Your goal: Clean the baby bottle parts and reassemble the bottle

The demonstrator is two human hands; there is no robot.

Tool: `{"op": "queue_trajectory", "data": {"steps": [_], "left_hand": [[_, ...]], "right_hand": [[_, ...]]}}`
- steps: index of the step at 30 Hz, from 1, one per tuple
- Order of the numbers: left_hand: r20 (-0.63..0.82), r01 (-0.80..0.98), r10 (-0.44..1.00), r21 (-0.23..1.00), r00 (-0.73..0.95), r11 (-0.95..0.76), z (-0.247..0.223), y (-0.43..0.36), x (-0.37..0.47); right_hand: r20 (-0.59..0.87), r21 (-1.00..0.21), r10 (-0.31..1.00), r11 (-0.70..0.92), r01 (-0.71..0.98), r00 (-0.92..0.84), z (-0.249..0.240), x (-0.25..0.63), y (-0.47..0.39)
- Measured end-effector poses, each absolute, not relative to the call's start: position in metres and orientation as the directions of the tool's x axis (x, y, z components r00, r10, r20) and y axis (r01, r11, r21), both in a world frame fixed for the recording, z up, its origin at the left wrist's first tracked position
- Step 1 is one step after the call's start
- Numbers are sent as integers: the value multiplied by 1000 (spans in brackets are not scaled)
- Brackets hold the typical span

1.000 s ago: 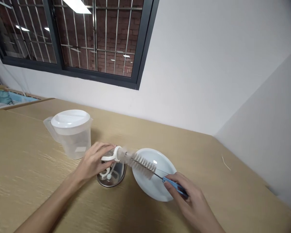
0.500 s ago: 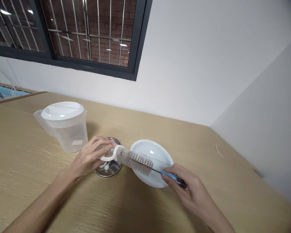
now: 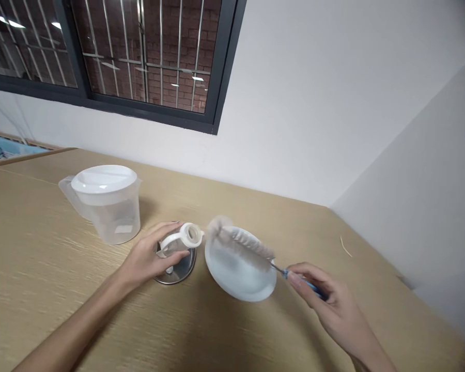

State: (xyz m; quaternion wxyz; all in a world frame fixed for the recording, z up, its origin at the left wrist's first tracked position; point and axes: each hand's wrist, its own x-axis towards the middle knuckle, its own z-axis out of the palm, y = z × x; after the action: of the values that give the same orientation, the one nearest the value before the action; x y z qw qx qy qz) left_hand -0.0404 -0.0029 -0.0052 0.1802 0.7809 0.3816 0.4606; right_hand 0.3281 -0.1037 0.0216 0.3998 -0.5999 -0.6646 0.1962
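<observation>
Gripping a bottle at left, a brush at right, over a wooden table [image 3: 42, 268]

Slants up from the lower left corner with the left forearm, wrist fairly straight, to the left hand [image 3: 149, 258] just left of frame centre. Curls that hand partway round a small clear bottle [image 3: 178, 242], fingers over the top, thumb along the near side. Holds it tilted, open white mouth facing right. Angles in from the lower right with the other forearm, up and leftward, to the right hand [image 3: 333, 302]. Pinches the blue handle of a bottle brush [image 3: 251, 250] between thumb and bent fingers. Points the bristles up and left across the middle of the frame, blurred at the tip, near the bottle mouth but apart from it. Cannot tell whether touching the bowl behind.

Counts one bottle, one brush; one white bowl [image 3: 240, 284] at centre, behind the bristles in view; one round metal dish [image 3: 184, 268] behind the bottle, partly hidden by the left hand; one lidded pitcher [image 3: 116, 217] at centre left; one thin pale strip [image 3: 345, 247] at right; one barred window [image 3: 151, 57], upper left.
</observation>
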Motion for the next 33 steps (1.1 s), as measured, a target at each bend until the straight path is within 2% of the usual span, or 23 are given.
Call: {"op": "queue_trajectory", "data": {"steps": [2,3,6,8,10,13,15,18,21,26,33], "left_hand": [[397,238,904,873,158,-425,-3,-6,-36],[297,101,945,945,134,-311,-1,-7,-34],[137,-235,978,967,159,-97,3,-8,-31],[123,-299,981,951,150,-74,5,-8,-30],[159,-236,982,963,97,-133,5,-7,-30],[303,-4,953,953,15,-303,0,-5,-31],[442,197,897,878,21,-437,-6,-4,-33],[618,425,774,670,133,-608,-14,-4,-37],[685,471,690,541,233,-696,-18,-3,-37],[742,494,611,436,277,-753,-19,-3,-34],[803,478,476,280,358,-832,-19,1,-43]], "right_hand": [[340,-776,927,180,605,160,17,335,-102],[339,-801,915,159,576,219,13,337,-101],[288,-873,892,96,477,348,5,340,-96],[268,-897,883,82,435,386,2,339,-95],[272,-899,886,95,427,375,2,338,-95],[328,-861,899,158,483,291,3,335,-97],[372,-819,899,202,537,231,3,333,-98],[407,-767,902,254,589,142,5,327,-99],[383,-761,922,279,586,59,8,315,-100],[294,-814,953,209,542,74,13,296,-104],[262,-793,964,194,577,36,14,293,-111]]}}
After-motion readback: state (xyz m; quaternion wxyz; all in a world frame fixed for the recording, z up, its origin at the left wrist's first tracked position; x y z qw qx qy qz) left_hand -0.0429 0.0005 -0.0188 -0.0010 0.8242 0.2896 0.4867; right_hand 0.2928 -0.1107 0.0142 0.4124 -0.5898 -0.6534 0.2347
